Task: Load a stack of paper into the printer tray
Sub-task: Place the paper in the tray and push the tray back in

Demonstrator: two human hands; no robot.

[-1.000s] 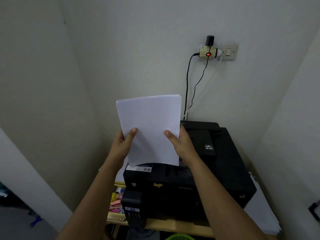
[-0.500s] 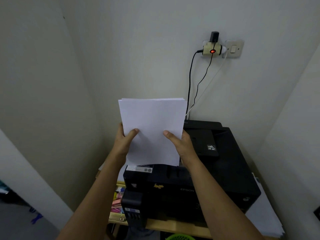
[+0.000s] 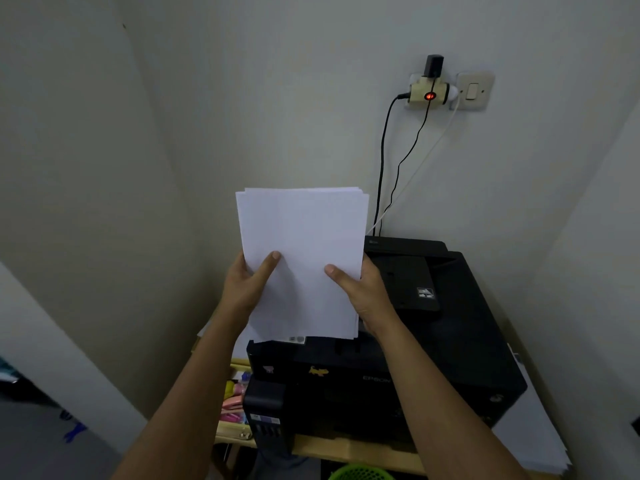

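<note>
A stack of white paper (image 3: 303, 237) stands upright in front of me, its top sheets slightly fanned. My left hand (image 3: 247, 284) grips its left edge with the thumb on the front. My right hand (image 3: 363, 289) grips the right edge the same way. The stack's bottom edge hangs just over the front left top of the black printer (image 3: 450, 341). The printer sits on a wooden shelf against the wall, with an ink tank block (image 3: 266, 414) at its front left. The paper hides the part of the printer behind it.
Cables (image 3: 384, 161) run from a wall socket adapter (image 3: 429, 93) with a red light down behind the printer. Loose white sheets (image 3: 533, 431) lie under the printer's right side. Colourful items (image 3: 233, 403) sit at the shelf's left. A green basket (image 3: 360, 474) is below. Walls close in left and right.
Both hands keep their hold on the stack. The stack has dropped a little, and its bottom edge now covers part of the label on the printer's top.
</note>
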